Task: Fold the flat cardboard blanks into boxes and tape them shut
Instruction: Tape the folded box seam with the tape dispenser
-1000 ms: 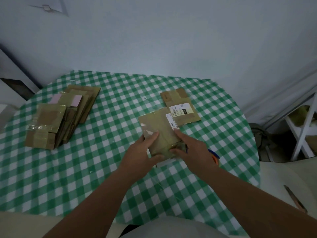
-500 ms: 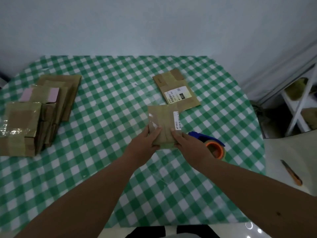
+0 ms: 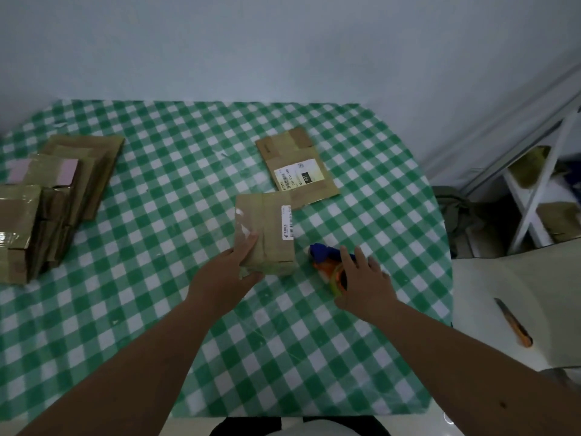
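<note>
Head view: keep left hand (image 3: 224,278) clamped on folded box (image 3: 265,234); close spread right hand (image 3: 364,283) around tape dispenser (image 3: 327,262) at three o'clock.

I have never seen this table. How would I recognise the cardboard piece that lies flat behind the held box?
Start at the checked table and find the box under the left hand near the middle. Just behind it, to the right, lies the flat cardboard blank. Unlike the stacked cardboard at the left edge, it lies alone and bears a large white and yellow label.
</note>
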